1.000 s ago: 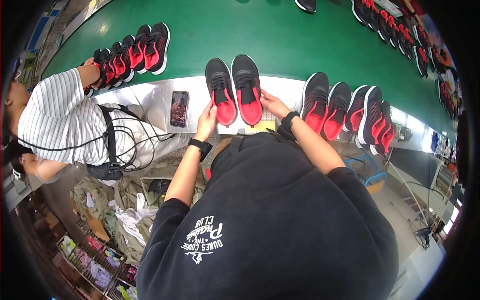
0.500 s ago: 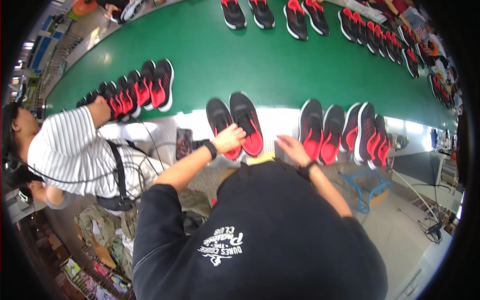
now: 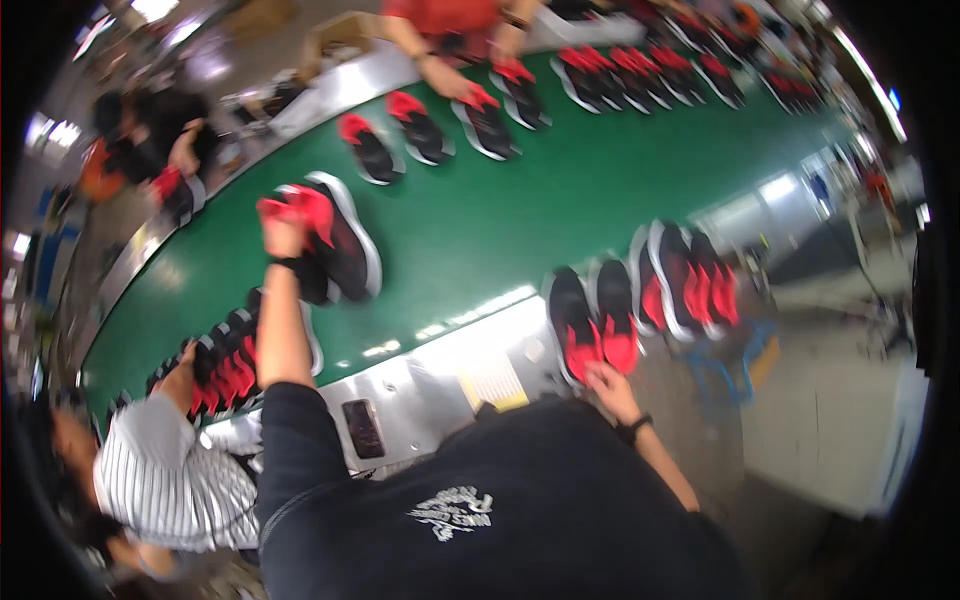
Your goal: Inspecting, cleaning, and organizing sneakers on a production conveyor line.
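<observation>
With my left arm stretched far out, my left hand [image 3: 283, 236] is closed on the red heels of a pair of black-and-red sneakers [image 3: 348, 250] at the green work surface [image 3: 450, 220]. Whether their soles touch it I cannot tell. Nearer to me, my right hand [image 3: 612, 392] is closed at the heels of another pair of sneakers [image 3: 572, 315], their toes pointing away. To the right of that pair, several more sneakers [image 3: 672, 280] stand in a close row. Motion blurs both hands somewhat.
A phone [image 3: 363, 428] and a yellow-edged paper sheet [image 3: 494, 386] lie on the metal ledge [image 3: 420, 375]. Across the surface, a person in red [image 3: 445, 20] handles sneakers. At my left, a person in striped clothing [image 3: 175, 480] works beside a row of sneakers [image 3: 222, 365].
The pair before me has gone far left with my left hand. My right hand has moved right to the heels of another pair. The whole view has swung, uncovering the ledge and paper.
</observation>
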Demonstrator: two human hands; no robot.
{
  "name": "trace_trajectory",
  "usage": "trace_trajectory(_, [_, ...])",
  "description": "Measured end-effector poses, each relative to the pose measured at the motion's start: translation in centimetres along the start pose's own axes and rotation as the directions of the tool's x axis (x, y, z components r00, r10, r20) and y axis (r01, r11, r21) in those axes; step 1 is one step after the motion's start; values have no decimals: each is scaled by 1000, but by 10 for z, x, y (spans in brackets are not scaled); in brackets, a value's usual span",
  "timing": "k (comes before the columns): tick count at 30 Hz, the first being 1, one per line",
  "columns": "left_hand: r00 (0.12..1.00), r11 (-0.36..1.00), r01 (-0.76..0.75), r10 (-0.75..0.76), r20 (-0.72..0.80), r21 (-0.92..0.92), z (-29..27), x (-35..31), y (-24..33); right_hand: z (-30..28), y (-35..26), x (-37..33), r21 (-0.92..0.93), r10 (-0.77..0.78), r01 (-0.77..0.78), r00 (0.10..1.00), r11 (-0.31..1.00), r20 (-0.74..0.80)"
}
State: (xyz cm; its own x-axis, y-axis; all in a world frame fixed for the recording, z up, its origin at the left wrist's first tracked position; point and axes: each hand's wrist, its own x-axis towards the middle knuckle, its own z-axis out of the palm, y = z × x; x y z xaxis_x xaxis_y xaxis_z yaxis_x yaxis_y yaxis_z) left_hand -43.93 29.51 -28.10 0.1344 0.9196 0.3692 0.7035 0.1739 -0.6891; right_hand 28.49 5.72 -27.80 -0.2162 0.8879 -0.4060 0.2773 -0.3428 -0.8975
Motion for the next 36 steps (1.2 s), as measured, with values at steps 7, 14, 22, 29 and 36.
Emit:
trace_trajectory(7, [963, -392, 211, -71, 258, -896, -138, 151, 114, -31, 14, -27, -67, 22, -63, 869, 996, -494])
trace_trajectory(14, [648, -365, 628, 734, 202, -688, -424, -28, 321, -144, -17, -30, -378, -272, -63, 587, 924, -762])
trace_trajectory(22, [689, 46, 397, 645, 331, -917, -497, -86, 415, -280, -49, 60, -685, 107, -601, 778, 411, -619])
trace_trajectory(29, [622, 451, 543, 350, 700, -708, -535, -82, 449, -274, -8, 75, -788, -172, -365, 848, 496, -502])
trace_trajectory(36, [524, 619, 618, 135, 841, -484, -543, -77, 477, -304, -40, 41, -733, -353, -25, 865, 680, -357])
